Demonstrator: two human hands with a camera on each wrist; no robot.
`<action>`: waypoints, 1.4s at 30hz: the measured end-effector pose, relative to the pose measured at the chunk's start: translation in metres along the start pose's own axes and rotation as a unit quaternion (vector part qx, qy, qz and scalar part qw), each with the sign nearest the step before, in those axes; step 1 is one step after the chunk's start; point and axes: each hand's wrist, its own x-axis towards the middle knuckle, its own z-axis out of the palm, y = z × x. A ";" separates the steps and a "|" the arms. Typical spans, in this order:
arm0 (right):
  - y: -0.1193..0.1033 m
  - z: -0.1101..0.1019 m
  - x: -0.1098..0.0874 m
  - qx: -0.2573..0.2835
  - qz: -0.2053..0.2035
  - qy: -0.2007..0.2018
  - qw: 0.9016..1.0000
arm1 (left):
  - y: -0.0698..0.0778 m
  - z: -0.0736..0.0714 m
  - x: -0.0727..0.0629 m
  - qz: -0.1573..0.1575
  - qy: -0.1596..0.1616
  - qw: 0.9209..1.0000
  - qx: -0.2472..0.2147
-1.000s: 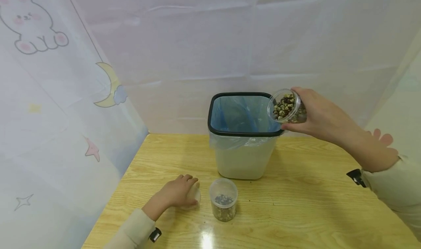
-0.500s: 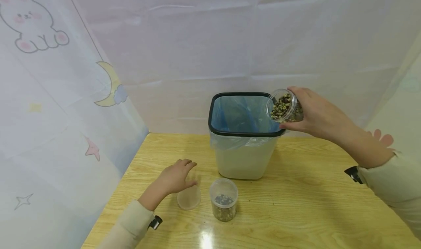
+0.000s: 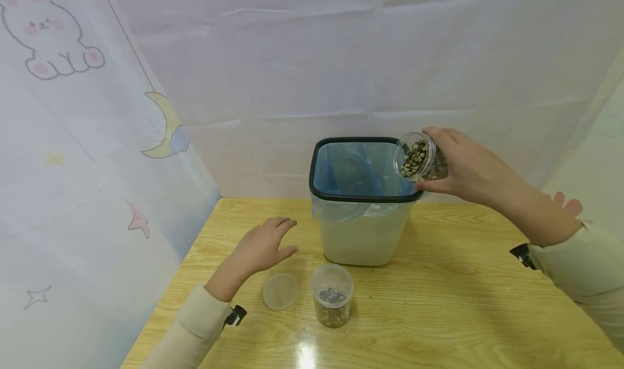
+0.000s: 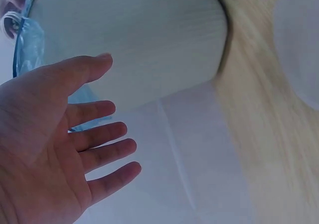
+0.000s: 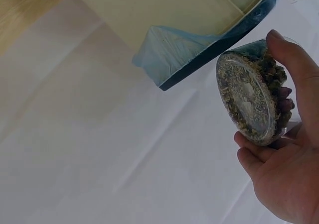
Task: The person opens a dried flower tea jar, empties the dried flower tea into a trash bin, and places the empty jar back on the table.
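Observation:
My right hand (image 3: 463, 166) grips a clear plastic jar (image 5: 249, 94) tipped on its side, its mouth over the right rim of the trash bin (image 3: 368, 233). Dried flower-like bits (image 3: 415, 159) in green, yellow and dark tones lie inside the jar. In the left wrist view my left hand (image 4: 55, 134) has its fingers spread and holds nothing. It hovers above the table, left of the bin and beyond a round translucent lid (image 3: 280, 292). A second jar (image 3: 332, 298), partly filled with small bits, stands upright in front of the bin.
The bin has a black rim and a bluish plastic bag liner (image 3: 358, 168). It stands near the back edge of the wooden table (image 3: 439, 304). Printed cloth (image 3: 292, 76) hangs behind and at the left. A few dark specks dot the tabletop.
My left hand has come off the lid and moved up and away from it, leaving it on the table. The jar in my right hand has shifted slightly left and tipped a little further.

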 end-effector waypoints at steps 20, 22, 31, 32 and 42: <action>0.004 -0.004 0.009 -0.020 -0.019 0.000 1.000 | 0.010 -0.051 0.019 0.043 0.123 0.991 -0.015; 0.004 -0.004 0.010 -0.021 -0.021 -0.001 1.000 | 0.011 -0.053 0.021 0.052 0.133 0.990 -0.016; 0.004 -0.005 0.010 -0.027 -0.031 -0.003 0.999 | 0.021 -0.066 0.030 0.109 0.167 0.980 -0.019; 0.004 -0.005 0.010 -0.028 -0.035 -0.001 0.999 | 0.023 -0.066 0.031 0.117 0.171 0.978 -0.017; 0.004 -0.007 0.013 -0.036 -0.044 0.000 0.998 | 0.034 -0.068 0.041 0.157 0.173 0.972 0.009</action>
